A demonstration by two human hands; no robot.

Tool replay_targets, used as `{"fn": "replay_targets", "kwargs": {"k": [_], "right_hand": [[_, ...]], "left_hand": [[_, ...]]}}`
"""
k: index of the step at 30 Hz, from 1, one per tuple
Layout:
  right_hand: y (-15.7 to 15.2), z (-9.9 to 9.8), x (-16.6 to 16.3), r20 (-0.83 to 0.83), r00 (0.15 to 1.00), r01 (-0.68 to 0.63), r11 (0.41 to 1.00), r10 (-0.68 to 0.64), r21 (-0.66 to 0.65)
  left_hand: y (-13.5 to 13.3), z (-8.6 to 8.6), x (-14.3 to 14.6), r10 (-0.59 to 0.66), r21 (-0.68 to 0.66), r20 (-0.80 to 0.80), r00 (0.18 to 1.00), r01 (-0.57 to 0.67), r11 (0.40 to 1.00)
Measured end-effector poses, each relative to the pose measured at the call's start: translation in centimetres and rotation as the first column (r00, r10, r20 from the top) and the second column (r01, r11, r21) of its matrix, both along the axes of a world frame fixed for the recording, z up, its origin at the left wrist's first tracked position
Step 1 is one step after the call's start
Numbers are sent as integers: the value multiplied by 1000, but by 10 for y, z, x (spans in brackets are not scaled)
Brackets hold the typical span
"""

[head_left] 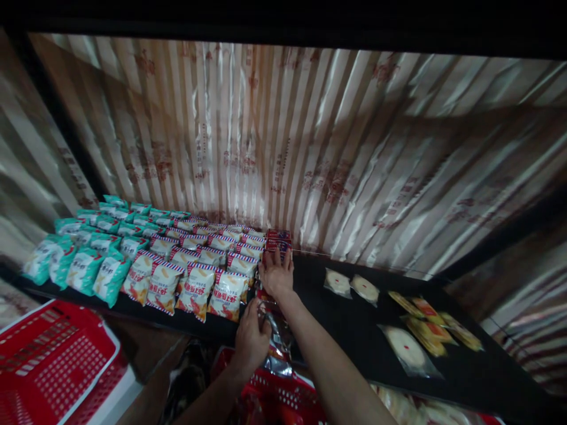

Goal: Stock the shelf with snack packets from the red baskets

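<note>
My right hand (277, 276) reaches deep onto the black shelf. Its fingers are spread and lie on a red and dark-blue packet (279, 237) at the back. Nearer the front edge, my left hand (252, 335) has its fingers loosely bent and its thumb apart. It is beside several shiny red and silver packets (278, 339), partly hidden by my hands and right forearm. Directly left of my hands stand rows of white and orange snack bags (194, 289) with red-and-blue striped tops. Whether my left fingertips touch a packet is hard to see.
Turquoise snack bags (84, 268) fill the shelf's left end. On the right part of the black shelf (341, 324) lie round white packs (404, 346) and yellow packs (427, 333). Red baskets (57, 360) stand below the front edge. Striped foil sheeting (248, 136) hangs behind.
</note>
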State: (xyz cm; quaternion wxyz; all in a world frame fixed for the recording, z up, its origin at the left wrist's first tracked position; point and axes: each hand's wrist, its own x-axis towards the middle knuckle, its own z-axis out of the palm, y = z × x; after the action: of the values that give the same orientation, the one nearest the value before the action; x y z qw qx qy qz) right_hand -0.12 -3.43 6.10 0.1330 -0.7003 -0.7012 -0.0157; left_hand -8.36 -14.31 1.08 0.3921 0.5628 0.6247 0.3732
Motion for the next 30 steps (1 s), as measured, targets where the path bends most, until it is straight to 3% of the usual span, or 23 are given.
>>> {"fn": "replay_targets", "kwargs": {"k": [8,19,30], "right_hand": [[0,-18,6,-12,998,59,996,-60,-62],[1,-27,5,45,995,89,992,-86,-84],[0,-29,4,56,996,79,992,-74,-94]], "left_hand": [[-4,3,1,-34,33,-59,998,36,999],[-6,10,3,-90,-36,-211,973,84,996],[-2,6,2,-96,-54,-211,973,86,995]]}}
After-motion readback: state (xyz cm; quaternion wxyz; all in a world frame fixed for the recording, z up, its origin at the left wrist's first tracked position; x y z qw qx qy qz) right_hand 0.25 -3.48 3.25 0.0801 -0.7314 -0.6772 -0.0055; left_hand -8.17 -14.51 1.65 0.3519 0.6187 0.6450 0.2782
